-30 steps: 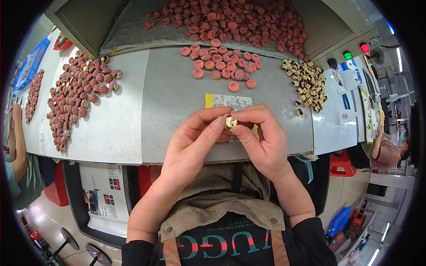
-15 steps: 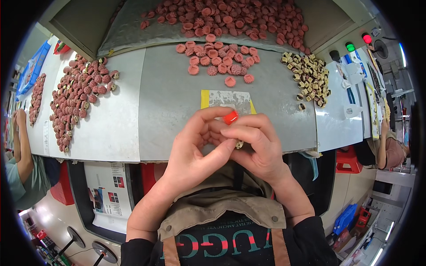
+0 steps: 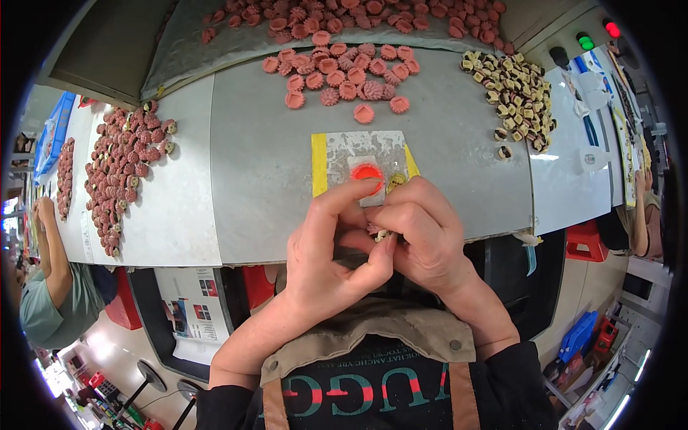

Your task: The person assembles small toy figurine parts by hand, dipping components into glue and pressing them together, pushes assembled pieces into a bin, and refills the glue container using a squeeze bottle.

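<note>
My left hand [image 3: 326, 247] and my right hand [image 3: 426, 240] meet in front of my chest, fingers curled inward. Between their fingertips they pinch a small pink-and-cream piece [image 3: 378, 232], mostly covered by the fingers. Just beyond my left index finger, a bright orange-red round thing [image 3: 367, 172] sits over a worn whitish board [image 3: 344, 147] with yellow edges. Beside it, close to my right knuckles, is a small round yellowish thing [image 3: 395, 183]. Farther off on the grey table lie loose pink ridged cup-shaped pieces [image 3: 347, 90].
A large heap of pink cups [image 3: 373, 14] fills the back. Cream-and-dark pieces [image 3: 512, 100] lie at the right, with pliers [image 3: 590, 131] beyond. Pink-and-cream pieces [image 3: 118, 168] cover the left table. People work at both sides. Red stools [image 3: 586, 242] stand below.
My view has shifted, so the table's things sit differently in the picture. My hands stay together, and more of the pinched piece and of the orange-red thing now shows.
</note>
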Action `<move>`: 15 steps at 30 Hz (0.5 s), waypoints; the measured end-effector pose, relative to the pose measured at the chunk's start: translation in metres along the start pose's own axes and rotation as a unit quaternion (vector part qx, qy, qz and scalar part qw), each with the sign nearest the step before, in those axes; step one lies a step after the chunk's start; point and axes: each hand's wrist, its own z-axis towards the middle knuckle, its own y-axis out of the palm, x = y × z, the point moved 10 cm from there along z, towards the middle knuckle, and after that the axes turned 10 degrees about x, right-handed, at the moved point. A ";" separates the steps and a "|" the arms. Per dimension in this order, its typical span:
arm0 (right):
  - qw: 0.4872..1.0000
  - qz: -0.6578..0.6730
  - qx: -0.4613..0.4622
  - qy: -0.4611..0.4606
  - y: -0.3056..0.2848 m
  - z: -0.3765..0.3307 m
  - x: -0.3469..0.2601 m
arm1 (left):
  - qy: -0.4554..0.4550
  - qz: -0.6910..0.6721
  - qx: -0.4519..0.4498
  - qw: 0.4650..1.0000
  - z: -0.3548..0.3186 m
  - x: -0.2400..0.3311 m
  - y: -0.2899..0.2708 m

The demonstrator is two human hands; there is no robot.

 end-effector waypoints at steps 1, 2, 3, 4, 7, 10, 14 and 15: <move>1.000 0.001 0.004 -0.001 0.001 0.000 -0.004 | 0.002 0.004 -0.002 1.000 -0.001 0.004 -0.003; 1.000 -0.002 0.008 0.001 0.003 -0.001 -0.008 | -0.011 -0.001 0.001 1.000 -0.002 0.006 -0.008; 1.000 -0.002 0.009 -0.005 0.005 0.001 -0.011 | -0.020 -0.005 0.011 1.000 -0.002 0.008 -0.011; 1.000 0.015 0.013 -0.021 0.008 0.005 -0.019 | -0.008 0.010 0.026 1.000 -0.003 0.014 -0.019; 0.998 -0.053 -0.032 0.013 0.010 0.001 -0.023 | -0.025 -0.007 0.004 1.000 -0.002 0.022 -0.030; 0.989 -0.136 -0.025 0.051 -0.025 0.000 -0.011 | 0.178 0.275 0.020 0.945 0.018 0.035 -0.067; 0.968 -0.230 0.026 0.094 -0.097 0.001 0.028 | 0.222 0.520 0.142 0.812 0.054 0.023 -0.149; 0.961 -0.244 0.042 0.120 -0.113 0.002 0.039 | 0.215 0.571 0.143 0.779 0.064 0.026 -0.165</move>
